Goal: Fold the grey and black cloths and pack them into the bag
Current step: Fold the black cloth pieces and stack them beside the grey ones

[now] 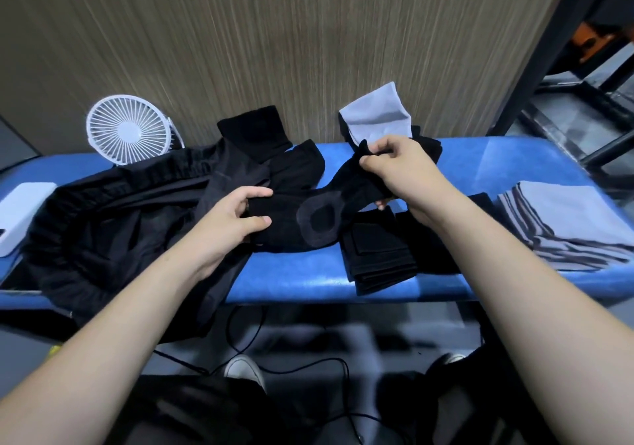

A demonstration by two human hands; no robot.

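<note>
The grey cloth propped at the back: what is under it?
The grey cloth rests on black cloths on the blue bench; how many cannot be told, since the right hand covers them.

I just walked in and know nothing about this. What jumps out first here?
Two bare hands meet mid-frame over a blue padded bench: the left hand and right hand each grip an end of one black cloth. A stack of folded grey cloths lies at the right, and a small white fan stands at the back left.
</note>
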